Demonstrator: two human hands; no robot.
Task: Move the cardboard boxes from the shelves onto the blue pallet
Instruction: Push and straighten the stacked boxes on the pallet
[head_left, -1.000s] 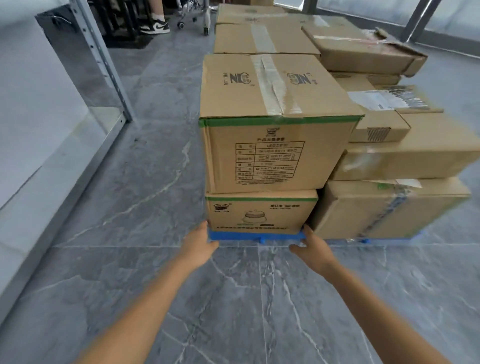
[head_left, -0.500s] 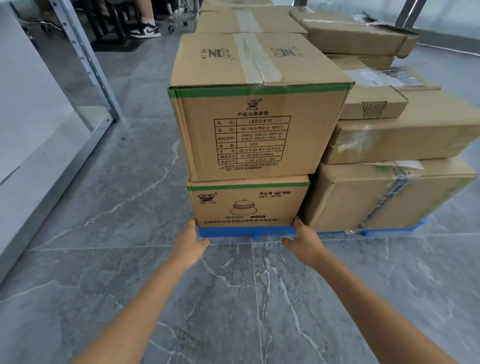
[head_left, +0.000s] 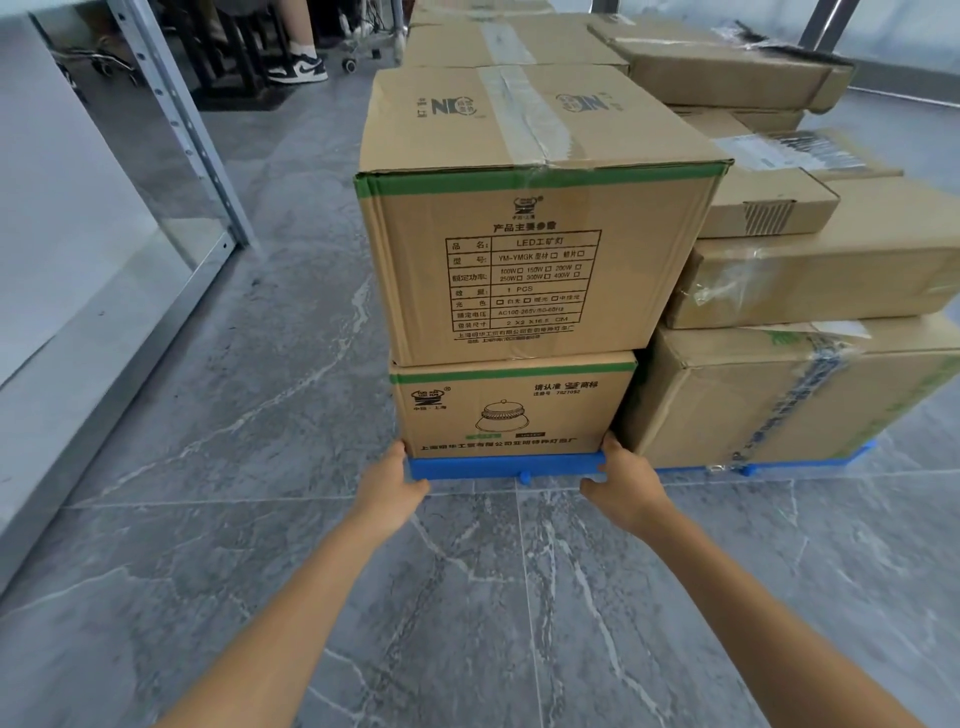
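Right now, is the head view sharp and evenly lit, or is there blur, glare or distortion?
Head view: print on the upper box legible; right-hand boxes smeared toward the edge; wide-angle distortion tilts the shelf post; light even, mild glare on the plastic wrap.

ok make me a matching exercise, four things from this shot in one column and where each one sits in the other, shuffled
Things:
1. lamp-drawing box
2. spec-table box
3. blue pallet
4. shelf upright

Places:
A. far left of the view
B. top of the near stack
C. lowest, under the cartons
D. between the left hand and right hand, directly on the pallet

Pairs: 1-D, 2-B, 3-C, 4-A
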